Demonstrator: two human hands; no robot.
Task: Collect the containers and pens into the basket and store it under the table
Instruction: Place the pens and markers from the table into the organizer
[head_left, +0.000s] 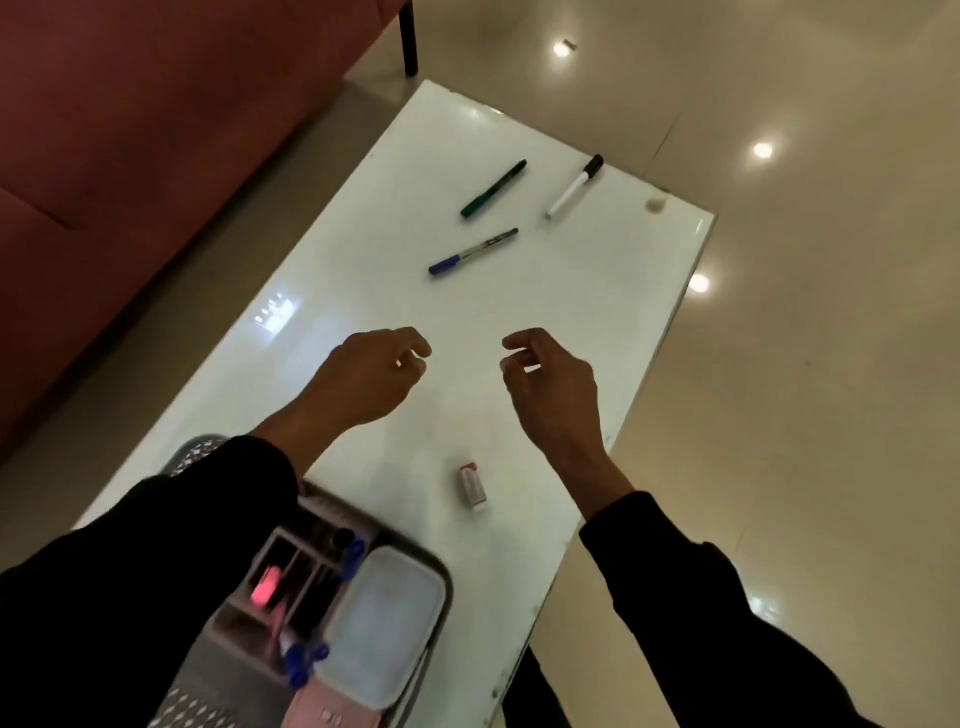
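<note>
Both hands hover above the white counter (363, 249), empty, with fingers loosely curled: the left hand (371, 376) and the right hand (553, 387) each keep a narrow grip with thumb and fingertips close but holding nothing. Taking the small eraser (472, 487) as the landmark, the hands hang just beyond it, one to each side. Farther past the eraser lie three pens, well apart from the hands — a blue pen (472, 252) nearest, a green pen (493, 188) beyond it, and a white marker with a black cap (574, 187) to the right of the green one. On the near side of the eraser, to its left, sits the grey basket (439, 577) at the counter's near end, partly hidden by the left sleeve (156, 561). Inside it are a clear lidded container (382, 623) and a divided organiser (291, 571) — something pink shows in one slot.
</note>
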